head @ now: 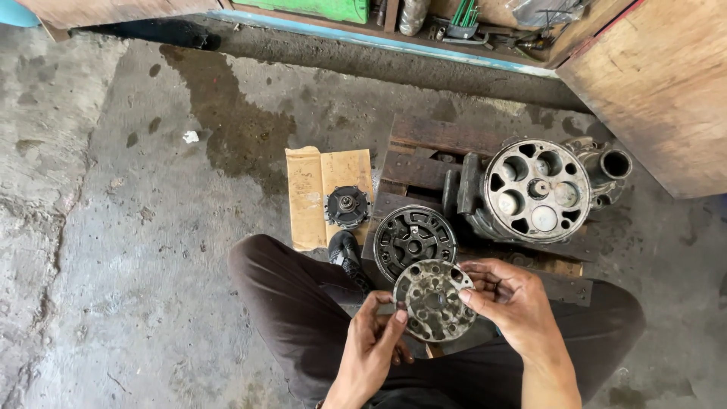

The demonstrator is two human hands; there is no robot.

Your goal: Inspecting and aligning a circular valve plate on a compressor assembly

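Both hands hold a round metal plate (434, 300) with many holes, tilted toward the camera, above the person's lap. The left hand (373, 344) pinches its lower left rim, thumb and fingers closed on the edge. The right hand (513, 300) grips the right rim, thumb on the face near the edge and fingers curled behind. Under the hands lie the person's knees in dark brown trousers (291, 303), spread apart, with a black shoe (346, 254) showing between them.

Just beyond the plate, touching it in the view, a dark ribbed disc (414, 238) leans at the near edge of a worn wooden pallet (424, 163). To its right on the pallet rests a big grey housing (538, 189) lying on its side, its round face turned to the camera and showing several bores around a small centre hub. A short pipe stub (612, 165) sticks out at its far right.

Left of the pallet a piece of cardboard (314, 189) lies flat on the stained concrete floor (113, 227), and a small dark hub part (347, 206) sits on its near right portion, well apart from the hands.

Farther off, a wet patch (235, 129) darkens the floor. At the far edge runs a blue strip (363, 34), with a plywood panel (659, 83) at the right and some green-handled tools (463, 19) behind it
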